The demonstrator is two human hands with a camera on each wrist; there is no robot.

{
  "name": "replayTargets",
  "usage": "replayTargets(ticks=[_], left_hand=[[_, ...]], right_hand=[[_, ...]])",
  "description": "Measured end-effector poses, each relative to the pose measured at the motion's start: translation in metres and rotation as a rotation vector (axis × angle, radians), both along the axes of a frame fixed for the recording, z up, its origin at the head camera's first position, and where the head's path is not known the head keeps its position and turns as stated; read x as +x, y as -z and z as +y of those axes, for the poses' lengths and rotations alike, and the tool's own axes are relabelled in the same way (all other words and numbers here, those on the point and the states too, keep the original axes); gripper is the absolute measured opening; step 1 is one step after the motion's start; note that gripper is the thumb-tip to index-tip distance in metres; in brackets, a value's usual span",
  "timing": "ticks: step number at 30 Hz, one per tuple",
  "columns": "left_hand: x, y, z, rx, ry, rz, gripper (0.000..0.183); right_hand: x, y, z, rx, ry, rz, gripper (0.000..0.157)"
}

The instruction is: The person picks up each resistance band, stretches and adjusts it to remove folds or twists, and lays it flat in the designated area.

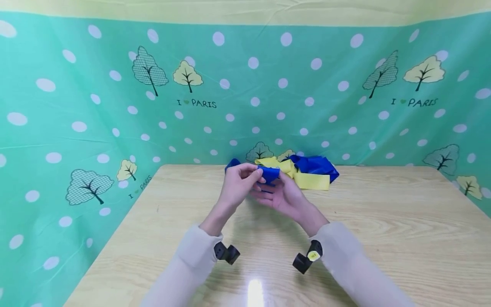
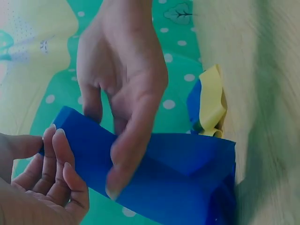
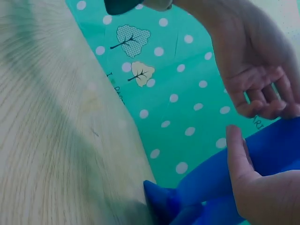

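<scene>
A wide blue ribbon [image 1: 270, 174] is held up between both hands, above the back part of the table. My left hand [image 1: 238, 184] pinches its end between thumb and fingertips, with the other fingers curled, as the left wrist view shows. My right hand [image 1: 285, 195] has the ribbon between its thumb and fingers. In the left wrist view its thumb [image 2: 126, 164] lies across the front of the band while the fingers pass behind. Towards the table the ribbon [image 3: 206, 187] hangs in loose folds. Behind the hands lies a yellow ribbon [image 1: 312, 181].
More blue ribbon [image 1: 314, 165] is heaped with the yellow one at the table's back edge. A green dotted cloth [image 1: 253, 85] printed with trees hangs behind and at the sides of the wooden table [image 1: 383, 221].
</scene>
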State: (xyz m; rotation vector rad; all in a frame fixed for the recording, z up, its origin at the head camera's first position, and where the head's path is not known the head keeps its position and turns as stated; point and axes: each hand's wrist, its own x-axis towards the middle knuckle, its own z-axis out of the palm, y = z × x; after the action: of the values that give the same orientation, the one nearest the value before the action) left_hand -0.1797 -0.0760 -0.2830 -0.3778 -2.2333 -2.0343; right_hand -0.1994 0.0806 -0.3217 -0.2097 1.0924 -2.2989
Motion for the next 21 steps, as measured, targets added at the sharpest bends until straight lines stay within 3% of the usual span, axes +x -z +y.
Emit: replayTargets(ticks=[3,7,13,21], left_hand=[[0.008,0.004,-0.002,-0.014,0.035,-0.021,0.017],[0.023,0.014,-0.006,-0.054,0.077,-0.065,0.020],[0.041,0.032,-0.011,-0.086,0.134,-0.164,0.024],[0.058,0.049,-0.015,-0.100,0.190,-0.231,0.025]], right_hand=[[-0.006,0.000,0.000,-0.005,0.009,-0.038,0.064],[-0.017,0.001,0.007,0.065,0.051,-0.032,0.066],[-0.032,0.006,0.016,0.197,0.139,-0.005,0.038],[-0.048,0.013,0.021,0.387,0.181,0.020,0.059]])
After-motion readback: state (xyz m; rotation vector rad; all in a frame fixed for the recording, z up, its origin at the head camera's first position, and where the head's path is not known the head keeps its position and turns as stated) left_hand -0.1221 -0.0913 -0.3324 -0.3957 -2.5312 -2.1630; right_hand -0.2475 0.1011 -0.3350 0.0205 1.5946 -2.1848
